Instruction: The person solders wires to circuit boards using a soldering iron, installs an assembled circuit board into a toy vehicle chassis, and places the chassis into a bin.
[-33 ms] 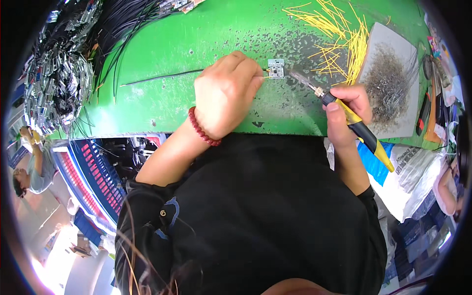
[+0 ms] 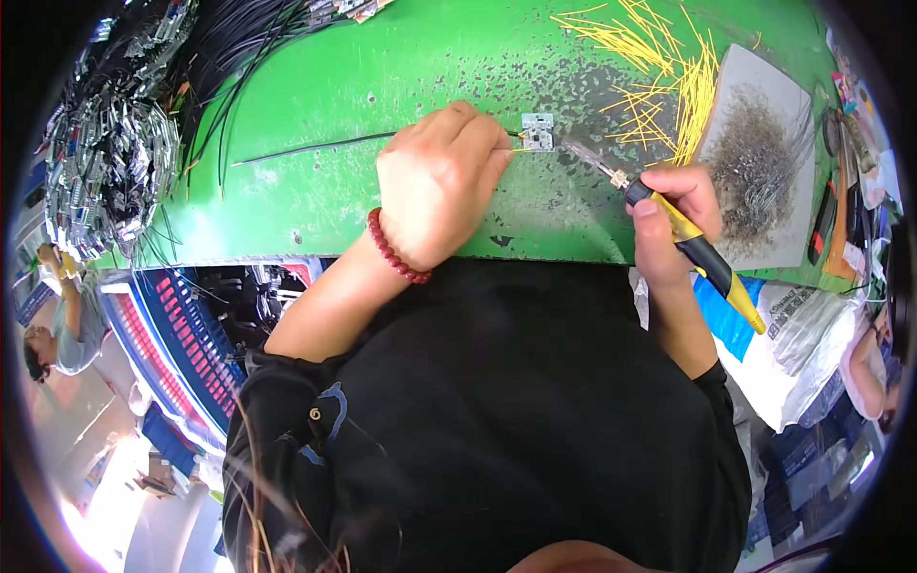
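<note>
My left hand (image 2: 441, 181), wearing a red bead bracelet, is closed low over the green tabletop. Its fingertips pinch thin wires beside a small pale circuit board (image 2: 538, 140). A black wire (image 2: 306, 150) runs out leftward from under this hand, and a short yellow wire end (image 2: 521, 150) shows between the fingers and the board. What lies beneath the palm is hidden. With my right hand (image 2: 673, 215) I grip a yellow and black soldering iron (image 2: 705, 256) like a pen. Its tip points up and left, just right of the board and apart from it.
Loose yellow wires (image 2: 693, 105) lie at the far right, beside a grey board (image 2: 800, 205) covered with dark debris. Hand tools (image 2: 829, 215) line the right edge. Black wires (image 2: 244, 43) and a heap of shiny circuit strips (image 2: 110, 172) occupy the left. Another person (image 2: 72, 329) is at far left.
</note>
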`<state>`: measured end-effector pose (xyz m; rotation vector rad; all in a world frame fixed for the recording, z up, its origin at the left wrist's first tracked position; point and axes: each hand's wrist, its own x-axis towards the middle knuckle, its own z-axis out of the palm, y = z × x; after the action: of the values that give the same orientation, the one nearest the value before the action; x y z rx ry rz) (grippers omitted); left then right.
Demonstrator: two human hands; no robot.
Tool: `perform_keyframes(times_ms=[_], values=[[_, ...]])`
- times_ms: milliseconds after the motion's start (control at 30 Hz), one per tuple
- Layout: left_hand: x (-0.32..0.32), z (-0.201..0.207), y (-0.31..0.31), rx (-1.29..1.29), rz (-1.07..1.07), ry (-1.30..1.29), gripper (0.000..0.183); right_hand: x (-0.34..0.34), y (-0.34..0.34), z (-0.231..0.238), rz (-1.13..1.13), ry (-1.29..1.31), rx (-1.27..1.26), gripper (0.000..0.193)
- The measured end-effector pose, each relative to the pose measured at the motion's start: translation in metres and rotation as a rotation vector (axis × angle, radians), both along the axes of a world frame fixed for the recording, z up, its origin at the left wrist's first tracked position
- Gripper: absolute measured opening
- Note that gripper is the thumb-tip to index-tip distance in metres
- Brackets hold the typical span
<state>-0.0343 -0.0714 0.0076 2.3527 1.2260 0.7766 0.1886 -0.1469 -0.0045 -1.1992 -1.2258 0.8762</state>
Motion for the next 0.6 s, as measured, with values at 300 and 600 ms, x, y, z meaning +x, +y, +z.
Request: perform_keyframes(times_ms=[300,600], values=[[-0.0002,-0.0054,0.0014,0.105,0.002,0.056,0.013,0.0010,-0.0042,-0.0079,0.039,-0.030,-0.022,0.023],[0.0004,-0.0048,0.0055,0.054,-0.005,0.038,0.011,-0.0022,0.0034,-0.0041,0.111,-0.147,0.065,0.023]])
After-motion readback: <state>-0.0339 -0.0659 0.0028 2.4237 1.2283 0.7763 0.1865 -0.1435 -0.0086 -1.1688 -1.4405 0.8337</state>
